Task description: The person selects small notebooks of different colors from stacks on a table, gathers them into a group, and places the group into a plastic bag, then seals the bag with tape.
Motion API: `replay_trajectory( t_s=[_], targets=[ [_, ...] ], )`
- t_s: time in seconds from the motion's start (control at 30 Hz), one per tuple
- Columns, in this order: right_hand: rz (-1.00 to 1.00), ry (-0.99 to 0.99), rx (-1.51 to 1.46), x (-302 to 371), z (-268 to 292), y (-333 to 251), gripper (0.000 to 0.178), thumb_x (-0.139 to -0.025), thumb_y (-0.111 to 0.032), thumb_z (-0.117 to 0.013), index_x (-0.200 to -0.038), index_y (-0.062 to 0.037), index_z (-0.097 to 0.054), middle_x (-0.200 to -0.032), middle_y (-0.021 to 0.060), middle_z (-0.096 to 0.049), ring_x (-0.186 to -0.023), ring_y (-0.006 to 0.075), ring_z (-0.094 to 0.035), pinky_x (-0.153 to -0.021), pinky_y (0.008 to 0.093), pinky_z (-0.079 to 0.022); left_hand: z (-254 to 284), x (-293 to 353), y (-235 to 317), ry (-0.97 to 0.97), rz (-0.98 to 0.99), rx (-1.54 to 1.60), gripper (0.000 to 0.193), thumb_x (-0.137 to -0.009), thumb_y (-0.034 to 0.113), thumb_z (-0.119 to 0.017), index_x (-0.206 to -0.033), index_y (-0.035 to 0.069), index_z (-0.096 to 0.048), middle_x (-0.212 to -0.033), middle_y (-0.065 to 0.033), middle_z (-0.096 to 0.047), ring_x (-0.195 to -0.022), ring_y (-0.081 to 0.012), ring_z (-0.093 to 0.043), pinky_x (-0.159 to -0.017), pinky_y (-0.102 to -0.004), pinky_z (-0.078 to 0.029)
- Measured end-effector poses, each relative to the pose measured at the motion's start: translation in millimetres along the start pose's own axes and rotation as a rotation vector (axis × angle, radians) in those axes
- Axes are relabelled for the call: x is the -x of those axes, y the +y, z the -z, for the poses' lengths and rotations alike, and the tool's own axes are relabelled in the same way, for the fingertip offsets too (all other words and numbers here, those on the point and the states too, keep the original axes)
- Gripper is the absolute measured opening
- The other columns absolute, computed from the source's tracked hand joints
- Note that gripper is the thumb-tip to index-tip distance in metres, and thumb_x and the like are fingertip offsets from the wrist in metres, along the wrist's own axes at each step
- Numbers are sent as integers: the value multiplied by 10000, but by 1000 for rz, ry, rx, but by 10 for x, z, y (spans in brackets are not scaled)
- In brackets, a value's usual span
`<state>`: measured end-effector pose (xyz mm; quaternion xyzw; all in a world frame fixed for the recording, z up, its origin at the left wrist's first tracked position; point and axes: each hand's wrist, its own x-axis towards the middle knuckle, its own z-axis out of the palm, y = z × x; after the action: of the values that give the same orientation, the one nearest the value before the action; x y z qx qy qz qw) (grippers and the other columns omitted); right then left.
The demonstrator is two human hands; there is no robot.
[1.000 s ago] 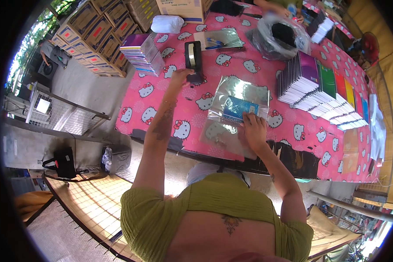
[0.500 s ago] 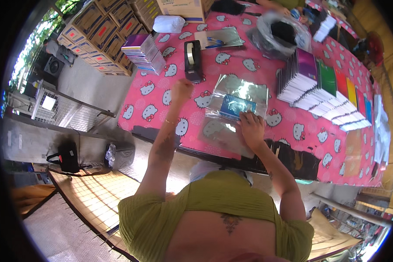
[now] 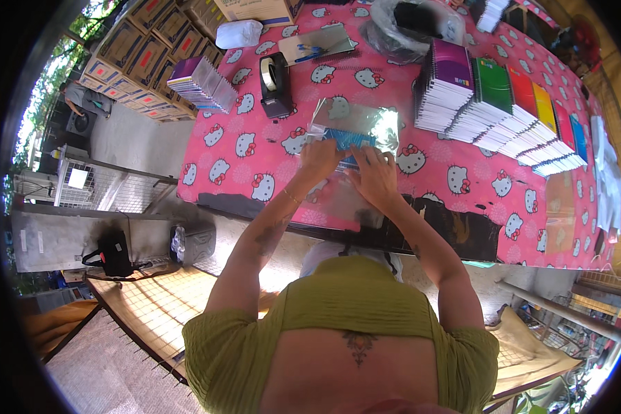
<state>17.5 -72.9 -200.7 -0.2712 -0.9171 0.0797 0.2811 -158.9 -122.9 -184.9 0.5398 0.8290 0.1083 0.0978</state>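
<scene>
Surface (image 3: 431, 193): pink, cat-patterned cover, with a blue notebook (image 3: 350, 138) near its front edge; I read my clock from that notebook.
Cardboard boxes (image 3: 141, 62): piled beyond the surface, at 10 o'clock.
Notebook row (image 3: 493, 114): spiral-bound stacks, purple through blue, running from 2 to 3 o'clock.
Plastic bag (image 3: 386, 38): crumpled, dark inside, at 1 o'clock.
Clear film (image 3: 355, 110): glinting, spread flat around the blue notebook.
Purple-topped stack (image 3: 201, 84): at 10 o'clock, farther off than the dispenser.
Tape dispenser (image 3: 276, 90): black, also at 10 o'clock.
Blue notebook: lying flat, partly covered by the hands.
Right hand (image 3: 374, 178): at 5 o'clock, fingers bent over the notebook.
Left hand (image 3: 319, 160): at 8 o'clock, fingers curled at the notebook's edge; I can't tell whether either hand grips.
</scene>
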Motion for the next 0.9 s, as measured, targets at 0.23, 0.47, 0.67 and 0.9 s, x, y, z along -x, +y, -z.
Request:
replay_trajectory(
  t_s=[0.23,0.47,0.67,0.9],
  targets=[
    [9,-40,-55,-336,-125,336,350,-907,-432,-613,-1092,-154,-716,-1143,128,-621,-1150,290,-555,-976,544,-390,-44,421,37,264,-262,94,346,-823,326,-745,-1013,55,-647,-867,-187,-660,-838,-354,-648,-819,-516,-463],
    [-401,-839,-801,-1177,344,892,791,-960,-707,-334,-1233,-40,-660,-1142,203,-681,-977,341,-684,-912,442,-513,-43,501,117,541,-538,380,390,-874,143,-683,-1230,18,-585,-1085,-164,-619,-1011,-325,-593,-904,-443,-457],
    [-661,-810,-1133,-757,577,811,814,-953,-689,-395,-1450,-48,-462,-1227,209,-637,-1113,285,-644,-1071,436,-382,-331,342,-285,324,-96,1050,306,-946,35,-533,-1249,8,-565,-1184,-212,-621,-1064,-356,-611,-901,-410,-490],
    [380,-72,-206,-555,815,332,292,-788,-215,-782,-1050,-119,-697,-1423,92,-481,-1369,282,-411,-1074,465,-362,-240,-227,-938,423,102,661,285,-907,115,-629,-1178,23,-623,-1100,-186,-653,-878,-302,-677,-748,-399,-532]
  ],
)
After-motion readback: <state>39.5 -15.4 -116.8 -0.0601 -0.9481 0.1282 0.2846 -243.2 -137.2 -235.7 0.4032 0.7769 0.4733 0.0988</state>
